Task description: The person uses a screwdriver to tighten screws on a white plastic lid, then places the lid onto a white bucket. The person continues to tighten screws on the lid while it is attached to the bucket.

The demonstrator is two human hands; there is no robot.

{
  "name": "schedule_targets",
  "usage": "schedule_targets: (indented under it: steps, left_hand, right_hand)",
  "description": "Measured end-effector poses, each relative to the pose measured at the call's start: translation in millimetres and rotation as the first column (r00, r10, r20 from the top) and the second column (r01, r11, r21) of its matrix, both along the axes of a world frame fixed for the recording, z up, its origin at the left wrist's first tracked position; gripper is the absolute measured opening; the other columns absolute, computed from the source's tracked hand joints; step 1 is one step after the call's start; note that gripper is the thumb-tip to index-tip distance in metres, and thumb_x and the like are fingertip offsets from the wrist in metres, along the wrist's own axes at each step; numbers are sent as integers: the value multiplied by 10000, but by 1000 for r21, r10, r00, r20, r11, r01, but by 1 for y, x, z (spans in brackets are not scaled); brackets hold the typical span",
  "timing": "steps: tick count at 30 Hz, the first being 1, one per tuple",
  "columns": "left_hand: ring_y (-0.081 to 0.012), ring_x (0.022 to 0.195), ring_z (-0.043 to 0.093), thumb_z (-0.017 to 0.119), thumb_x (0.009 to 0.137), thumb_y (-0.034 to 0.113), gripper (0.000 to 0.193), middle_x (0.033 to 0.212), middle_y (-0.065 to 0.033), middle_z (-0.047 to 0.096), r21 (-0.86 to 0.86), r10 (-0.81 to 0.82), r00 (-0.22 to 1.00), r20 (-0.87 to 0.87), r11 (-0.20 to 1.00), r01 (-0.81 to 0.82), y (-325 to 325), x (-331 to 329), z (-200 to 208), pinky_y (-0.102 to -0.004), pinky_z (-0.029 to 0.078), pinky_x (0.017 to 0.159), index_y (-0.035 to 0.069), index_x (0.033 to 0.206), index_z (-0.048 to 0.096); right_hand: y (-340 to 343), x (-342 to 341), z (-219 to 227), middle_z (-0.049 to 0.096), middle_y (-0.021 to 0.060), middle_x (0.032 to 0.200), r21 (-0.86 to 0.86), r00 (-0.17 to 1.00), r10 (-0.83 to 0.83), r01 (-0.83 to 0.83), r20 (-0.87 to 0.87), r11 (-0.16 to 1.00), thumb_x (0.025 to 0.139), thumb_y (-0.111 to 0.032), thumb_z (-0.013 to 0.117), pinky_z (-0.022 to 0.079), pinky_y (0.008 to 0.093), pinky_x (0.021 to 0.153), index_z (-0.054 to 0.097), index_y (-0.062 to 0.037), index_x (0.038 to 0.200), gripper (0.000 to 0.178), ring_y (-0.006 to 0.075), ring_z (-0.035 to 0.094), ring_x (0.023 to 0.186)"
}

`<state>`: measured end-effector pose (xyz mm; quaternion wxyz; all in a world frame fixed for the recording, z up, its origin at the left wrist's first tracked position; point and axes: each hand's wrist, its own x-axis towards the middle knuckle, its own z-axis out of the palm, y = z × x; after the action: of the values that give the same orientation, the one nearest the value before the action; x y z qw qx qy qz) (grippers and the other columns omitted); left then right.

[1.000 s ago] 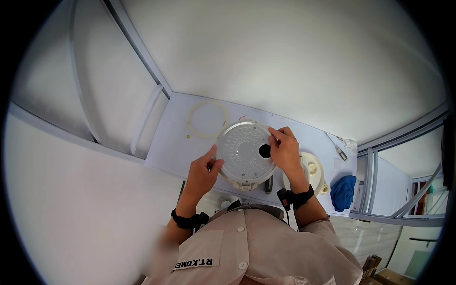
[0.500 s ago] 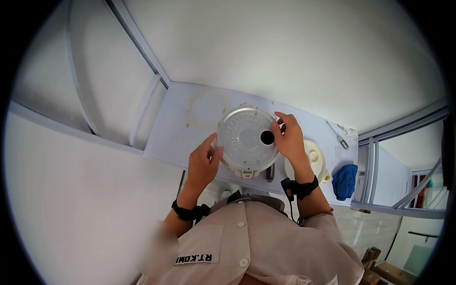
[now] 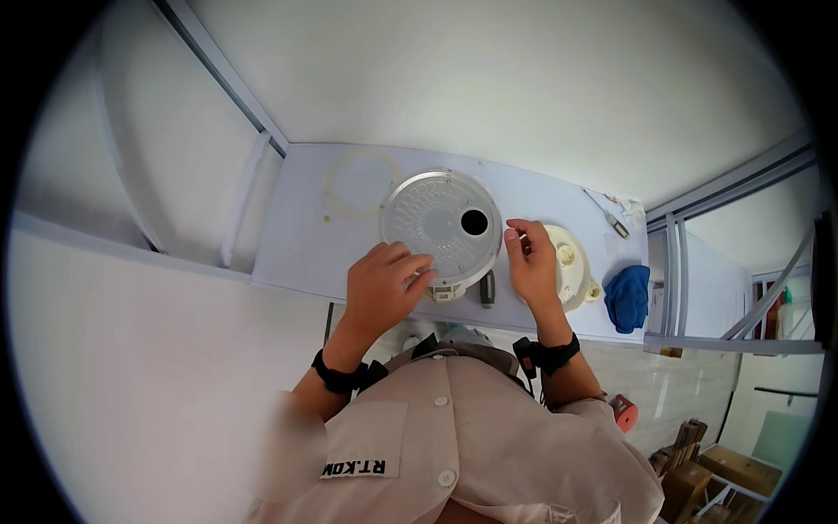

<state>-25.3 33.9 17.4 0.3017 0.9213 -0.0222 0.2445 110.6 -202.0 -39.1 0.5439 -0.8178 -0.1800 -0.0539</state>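
A round silver-grey lid plate (image 3: 428, 231), with a raised pattern and a black round hole on its right, lies in a pale housing with a latch (image 3: 445, 294) on the near side. My left hand (image 3: 384, 284) hovers over the plate's near left edge, fingers bent and apart, holding nothing. Just right of the rim is my right hand (image 3: 533, 262), its fingers loosely curled with a gap to the thumb and nothing in it. A dark-handled tool (image 3: 487, 289) lies between the plate and that hand. Partly behind my right hand rests a cream round cover (image 3: 572, 272).
Left of the plate lies a thin pale ring (image 3: 328, 185). Toward the table's right end are a screwdriver-like tool (image 3: 616, 225), a small cream part (image 3: 594, 291) and a blue cloth (image 3: 627, 299). A wall and metal frames border the white table (image 3: 292, 236).
My left hand has come right, from beside the rim to over the plate's near edge. My right hand has drawn away from the rim. The view has shifted slightly.
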Motion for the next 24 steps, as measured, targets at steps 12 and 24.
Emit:
schedule_targets:
  steps: [12, 24]
  left_hand:
    - [-266, 816, 688, 765, 906, 186, 81, 858, -36, 698, 3, -38, 958, -284, 999, 40, -10, 12, 13, -379, 539, 677, 109, 910, 787]
    - [-328, 836, 711, 670, 1006, 131, 123, 1015, -129, 732, -315, -242, 947, -209, 934, 169, -17, 1, 7, -390, 559, 720, 50, 1096, 651]
  right_hand:
    - [-27, -35, -33, 686, 120, 962, -374, 979, 47, -121, -200, 919, 904, -196, 766, 535, 427, 712, 683, -56, 1127, 276, 310, 666, 794]
    - [-8, -61, -84, 612, 265, 1200, -601, 969, -17, -139, -246, 787, 830, -274, 835, 567, 536, 872, 526, -39, 1303, 612, 461, 675, 1050]
